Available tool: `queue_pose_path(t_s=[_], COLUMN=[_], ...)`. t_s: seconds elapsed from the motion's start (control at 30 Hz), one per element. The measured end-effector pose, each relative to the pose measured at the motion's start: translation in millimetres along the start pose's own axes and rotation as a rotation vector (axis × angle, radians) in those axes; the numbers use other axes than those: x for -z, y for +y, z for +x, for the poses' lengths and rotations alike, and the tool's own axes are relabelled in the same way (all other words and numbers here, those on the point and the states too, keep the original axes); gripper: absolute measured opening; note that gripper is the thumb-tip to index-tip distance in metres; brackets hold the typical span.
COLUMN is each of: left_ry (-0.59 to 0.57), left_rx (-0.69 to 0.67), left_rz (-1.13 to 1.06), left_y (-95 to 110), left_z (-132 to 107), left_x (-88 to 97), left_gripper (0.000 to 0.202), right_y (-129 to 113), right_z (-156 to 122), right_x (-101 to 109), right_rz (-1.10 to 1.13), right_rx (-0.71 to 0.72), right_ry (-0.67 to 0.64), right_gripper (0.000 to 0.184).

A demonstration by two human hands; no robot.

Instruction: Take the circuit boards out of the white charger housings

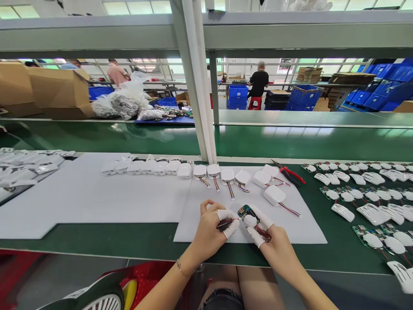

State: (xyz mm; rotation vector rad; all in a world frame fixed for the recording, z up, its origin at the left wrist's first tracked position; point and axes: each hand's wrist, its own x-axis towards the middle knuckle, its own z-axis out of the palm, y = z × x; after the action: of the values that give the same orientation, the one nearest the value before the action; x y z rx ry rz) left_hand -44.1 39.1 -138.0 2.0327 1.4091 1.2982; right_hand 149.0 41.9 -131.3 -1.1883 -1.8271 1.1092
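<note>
My right hand [274,241] grips a green circuit board [245,211] with a round white part [251,221] on it, held just above the white sheet near the table's front edge. Red and dark wires run from the board under my fingers. Left of the board, my left hand [213,226] is closed in a pinch on thin dark and red wires [225,224]; their ends are hidden by the fingers. White finger cots cover the thumbs and index fingers. Beyond my hands lie white square housings [274,195] with coloured cables.
White sheets [145,202] cover part of the green table. Red-handled pliers [288,172] lie behind the housings. Rows of circuit boards and white shells [374,213] fill the right side. White parts [26,170] are piled at left. A metal post [198,86] rises behind; people sit farther back.
</note>
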Motion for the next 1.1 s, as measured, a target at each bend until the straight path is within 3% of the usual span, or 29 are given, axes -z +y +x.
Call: queue_pose_path(t_s=[0.33,0.63,0.87,1.1], left_ry=[0.051,0.195,0.189,0.182], left_rx=[-0.136,-0.228,-0.206,-0.27], left_rz=[0.145,0.191,0.214,0.264], left_y=[6,12,12,12], left_z=[-1,-4,-4,-7], left_x=[-5.3,-12.5,-14.0,-15.3], left_gripper=[0.009,0.01,0.01,0.01], right_y=[3,-4,-1,1], right_z=[-1,-2,-3,-1], right_x=[2,0,-1,0], right_rz=[0.004,0.093,0.135,0.131], right_rx=[-0.004,0.007,0.001,0.006], right_ry=[-0.016,0.002,0.005,-0.007], right_gripper=[0.051,0.062,0.062,0.059])
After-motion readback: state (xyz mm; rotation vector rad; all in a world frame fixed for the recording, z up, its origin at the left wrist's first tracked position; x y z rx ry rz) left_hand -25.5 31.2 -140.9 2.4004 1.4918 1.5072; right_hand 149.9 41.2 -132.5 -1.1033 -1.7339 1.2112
